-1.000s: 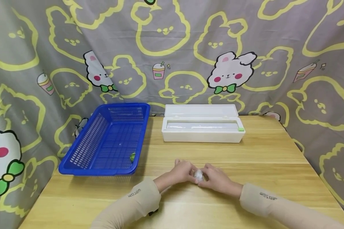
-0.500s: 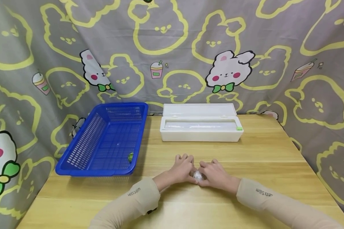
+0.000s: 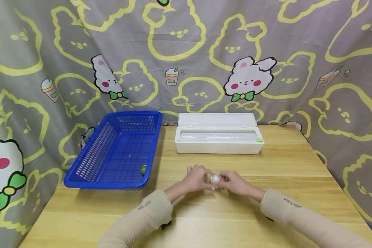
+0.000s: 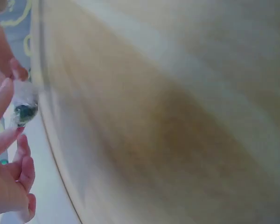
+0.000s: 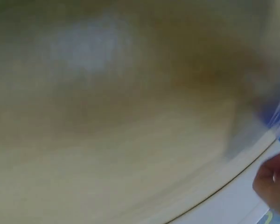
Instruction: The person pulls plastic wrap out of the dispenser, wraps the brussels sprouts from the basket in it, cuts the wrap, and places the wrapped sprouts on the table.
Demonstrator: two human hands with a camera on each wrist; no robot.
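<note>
A small rounded thing in crinkled clear plastic wrap [image 3: 215, 179] is held between both hands, just above the table. It looks whitish from the head, but the left wrist view shows dark green through the film [image 4: 25, 112]; its kind cannot be told. My left hand [image 3: 196, 178] curls thumb and fingers about its left side, a fingertip touching its end. From the right, my right hand [image 3: 235, 182] pinches the wrap. Only part of a hand [image 5: 273, 184] shows at the edge of the right wrist view, which is blurred.
Behind the hands stands a white cling film box [image 3: 219, 147], lid up, a roll inside and a green tab at its right end. At left, a blue plastic basket [image 3: 111, 186] holds a small green thing [image 3: 143, 169]. A patterned curtain [image 3: 198, 44] hangs behind the wooden table [image 3: 297, 162].
Both hands have lifted slightly and moved away from me with the wrapped thing. The right fingers have shifted round its right side. Box and basket stay put.
</note>
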